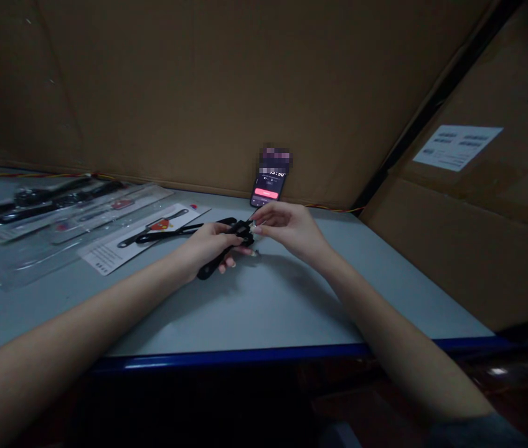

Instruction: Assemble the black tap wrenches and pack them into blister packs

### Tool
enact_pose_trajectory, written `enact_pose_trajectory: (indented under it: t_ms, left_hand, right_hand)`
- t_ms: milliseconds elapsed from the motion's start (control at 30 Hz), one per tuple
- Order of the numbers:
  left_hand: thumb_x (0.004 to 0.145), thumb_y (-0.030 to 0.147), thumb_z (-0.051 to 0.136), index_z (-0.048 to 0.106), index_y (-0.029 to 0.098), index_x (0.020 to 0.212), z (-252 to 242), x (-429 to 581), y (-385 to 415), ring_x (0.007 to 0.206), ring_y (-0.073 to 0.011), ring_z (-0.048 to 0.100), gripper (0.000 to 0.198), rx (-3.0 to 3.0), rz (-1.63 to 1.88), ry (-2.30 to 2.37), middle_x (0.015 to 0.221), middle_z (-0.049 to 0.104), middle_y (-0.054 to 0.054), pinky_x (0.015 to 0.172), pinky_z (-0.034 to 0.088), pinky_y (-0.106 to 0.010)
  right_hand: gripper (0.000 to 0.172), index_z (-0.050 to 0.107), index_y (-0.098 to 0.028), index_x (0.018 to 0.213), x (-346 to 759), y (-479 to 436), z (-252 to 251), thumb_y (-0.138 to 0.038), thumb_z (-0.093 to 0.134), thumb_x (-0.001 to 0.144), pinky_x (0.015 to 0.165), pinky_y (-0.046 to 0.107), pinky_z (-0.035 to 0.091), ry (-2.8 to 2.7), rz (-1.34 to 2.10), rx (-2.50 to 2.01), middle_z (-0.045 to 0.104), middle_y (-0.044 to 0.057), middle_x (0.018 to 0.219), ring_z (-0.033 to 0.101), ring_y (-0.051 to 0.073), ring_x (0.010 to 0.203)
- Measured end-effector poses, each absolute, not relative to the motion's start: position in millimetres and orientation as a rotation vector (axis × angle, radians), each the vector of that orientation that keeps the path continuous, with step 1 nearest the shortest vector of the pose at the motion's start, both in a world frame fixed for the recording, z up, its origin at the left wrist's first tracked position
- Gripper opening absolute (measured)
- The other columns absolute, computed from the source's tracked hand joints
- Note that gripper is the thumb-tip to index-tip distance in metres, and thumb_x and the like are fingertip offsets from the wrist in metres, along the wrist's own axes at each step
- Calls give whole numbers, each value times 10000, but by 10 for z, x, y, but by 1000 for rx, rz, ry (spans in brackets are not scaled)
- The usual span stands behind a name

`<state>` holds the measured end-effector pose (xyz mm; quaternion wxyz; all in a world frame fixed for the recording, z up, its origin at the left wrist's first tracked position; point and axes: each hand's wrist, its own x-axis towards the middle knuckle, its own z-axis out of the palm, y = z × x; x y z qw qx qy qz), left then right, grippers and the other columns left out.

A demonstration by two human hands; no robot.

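Observation:
My left hand (212, 242) is wrapped round a black tool (210, 267), whose rounded handle end points down toward the left. The tool's dark head (244, 231) sticks out past my thumb. At that head, the thumb and fingers of my right hand (287, 227) are pinched together; what they hold, if anything, is too small to name. Just behind my left hand lies another black handled tool (156, 237), partly over a white printed card (136, 239) with a red picture.
Clear plastic packages with black tools (63, 202) lie at the left. A lit phone (269, 180) leans against the back cardboard (198, 93). Another cardboard wall (479, 230) stands at the right. The table's blue edge (245, 359) runs along the front.

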<state>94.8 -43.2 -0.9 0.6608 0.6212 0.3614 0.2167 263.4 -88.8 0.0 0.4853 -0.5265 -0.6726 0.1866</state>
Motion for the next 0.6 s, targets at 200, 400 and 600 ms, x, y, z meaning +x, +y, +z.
enact_pose_trajectory:
  t_ms: [200,400,600]
  left_hand:
    - [818,111,471,541,95,910,-37,963,-419,317,-54,469,117,1398,494,793,785,704,-100,290,350,-170]
    - [826,117,470,535,100,928,-46,967,-453,322,-52,479,122,1421,499,801,770,707,-95,301,363,-161]
    - [814,117,489,528,113,874,-30,962,-487,334,-57,490,72,1425,494,823,732,700,-77,309,376,-159]
  right_hand:
    - [90,601,-181,771,2606,-916,4,-192,649,696,572,259,439,-1769,297,-1319,620,4,715,583,124,618]
    - [26,627,-201,759,2568,-924,6,-200,617,736,578,258,419,-1893,202,-1301,628,0,689,578,133,642]
    - [67,642,-200,757,2553,-916,-12,-151,600,739,616,263,405,-1973,128,-1287,600,13,742,555,136,689]
